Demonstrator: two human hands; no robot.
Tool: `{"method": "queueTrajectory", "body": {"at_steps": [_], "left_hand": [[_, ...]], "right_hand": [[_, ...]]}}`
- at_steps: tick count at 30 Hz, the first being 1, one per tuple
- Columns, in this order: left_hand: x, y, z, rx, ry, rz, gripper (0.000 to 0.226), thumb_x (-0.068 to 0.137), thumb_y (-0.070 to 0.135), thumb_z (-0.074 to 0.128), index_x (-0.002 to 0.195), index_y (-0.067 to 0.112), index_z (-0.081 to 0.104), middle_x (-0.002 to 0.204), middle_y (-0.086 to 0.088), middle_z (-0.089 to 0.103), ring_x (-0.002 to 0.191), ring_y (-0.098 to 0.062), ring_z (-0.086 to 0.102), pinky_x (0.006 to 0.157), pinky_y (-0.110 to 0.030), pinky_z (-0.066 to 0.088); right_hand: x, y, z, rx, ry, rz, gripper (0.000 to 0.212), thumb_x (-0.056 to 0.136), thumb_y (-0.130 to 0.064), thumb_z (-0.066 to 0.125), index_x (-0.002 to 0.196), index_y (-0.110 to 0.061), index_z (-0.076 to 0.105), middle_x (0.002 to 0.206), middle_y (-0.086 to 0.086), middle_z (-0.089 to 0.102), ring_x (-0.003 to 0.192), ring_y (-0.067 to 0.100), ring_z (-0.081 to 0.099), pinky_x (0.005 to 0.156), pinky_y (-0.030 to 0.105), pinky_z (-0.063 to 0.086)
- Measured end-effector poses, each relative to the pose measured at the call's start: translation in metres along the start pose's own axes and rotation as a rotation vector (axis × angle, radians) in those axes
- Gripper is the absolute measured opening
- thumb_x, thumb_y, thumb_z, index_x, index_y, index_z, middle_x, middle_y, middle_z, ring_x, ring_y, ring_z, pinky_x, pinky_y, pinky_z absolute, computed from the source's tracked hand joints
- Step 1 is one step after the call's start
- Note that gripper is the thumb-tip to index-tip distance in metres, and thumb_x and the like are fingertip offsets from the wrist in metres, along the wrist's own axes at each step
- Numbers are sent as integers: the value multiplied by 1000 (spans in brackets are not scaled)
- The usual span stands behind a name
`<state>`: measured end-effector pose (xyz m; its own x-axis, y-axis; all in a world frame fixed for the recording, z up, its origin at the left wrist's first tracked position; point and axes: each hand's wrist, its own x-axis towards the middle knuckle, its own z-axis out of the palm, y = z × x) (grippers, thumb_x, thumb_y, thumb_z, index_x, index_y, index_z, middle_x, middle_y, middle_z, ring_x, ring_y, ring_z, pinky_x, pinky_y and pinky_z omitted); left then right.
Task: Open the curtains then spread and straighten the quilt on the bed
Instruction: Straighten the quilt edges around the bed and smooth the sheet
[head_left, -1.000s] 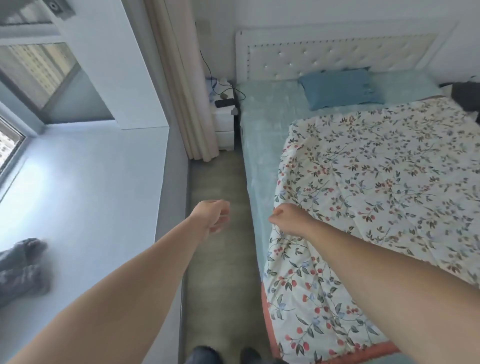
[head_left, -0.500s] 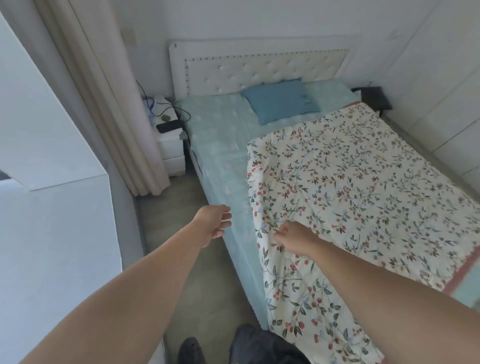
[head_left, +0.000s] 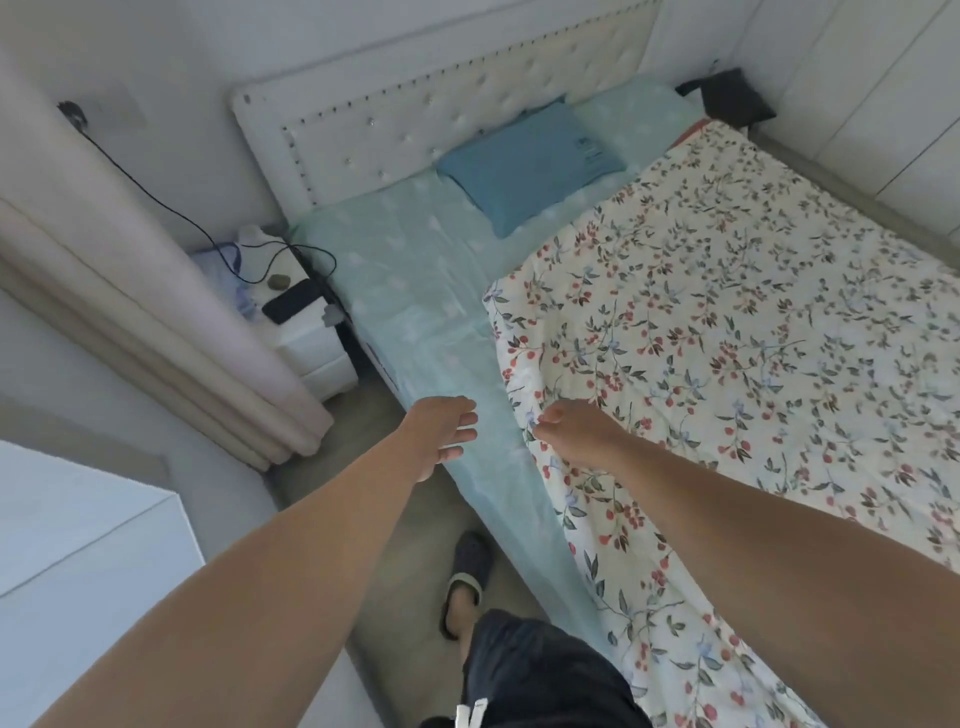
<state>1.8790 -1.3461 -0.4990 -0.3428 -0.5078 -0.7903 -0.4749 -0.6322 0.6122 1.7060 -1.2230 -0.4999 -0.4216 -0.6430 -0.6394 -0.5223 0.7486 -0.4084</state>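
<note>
A floral quilt (head_left: 717, 332) with red berries and leaves lies spread over the right part of the bed, above a pale green sheet (head_left: 415, 291). My right hand (head_left: 576, 434) pinches the quilt's left edge near the bed's side. My left hand (head_left: 441, 431) hovers over the sheet's edge with its fingers apart, holding nothing. The cream curtain (head_left: 135, 332) hangs gathered at the left against the wall.
A blue pillow (head_left: 524, 166) rests by the white tufted headboard (head_left: 441, 119). A white nightstand (head_left: 306, 338) with a phone and cables stands between curtain and bed. A white sill (head_left: 78, 561) lies at lower left. My slippered foot (head_left: 465, 587) is on the narrow floor strip.
The view has swung right from the window toward the bed. My right hand has stayed on the quilt's left edge; my left hand has opened and moved over the sheet.
</note>
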Motion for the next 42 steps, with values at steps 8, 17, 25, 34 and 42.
{"method": "queueTrajectory", "body": {"at_steps": [8,17,25,34,42], "left_hand": [[107,119,-18,153,28,-23,14,102,27,64,111,18,68,99,0,66,92,-19,66,80,-33,48],[235,172,12,275,-94,-110,11,101,24,64,110,18,66,110,-3,67,102,-19,67,78,-31,53],[381,167,11,447,-200,-229,4,99,22,63,102,21,64,108,-4,64,96,-17,66,76,-31,53],[517,126,20,552,-119,-279,5,101,21,62,96,22,63,102,-2,62,98,-18,62,87,-35,55],[586,82,52,506,-94,-270,15,100,20,59,114,19,65,104,0,62,97,-16,63,89,-37,57]], "right_hand": [[135,-33,-56,78,-45,65,24,96,-26,53,90,-3,54,94,17,57,80,29,58,69,38,46],[236,-27,-83,229,-2,229,34,100,-34,57,123,-10,66,114,11,73,97,30,70,85,37,58],[324,-17,-31,236,-28,457,55,98,-41,60,145,-12,57,139,12,65,128,32,61,101,37,47],[483,8,49,254,208,492,63,92,-49,68,146,-19,53,143,10,53,132,33,53,104,49,50],[567,78,121,191,411,474,49,100,-35,56,147,-22,49,154,6,50,144,32,44,116,56,37]]}}
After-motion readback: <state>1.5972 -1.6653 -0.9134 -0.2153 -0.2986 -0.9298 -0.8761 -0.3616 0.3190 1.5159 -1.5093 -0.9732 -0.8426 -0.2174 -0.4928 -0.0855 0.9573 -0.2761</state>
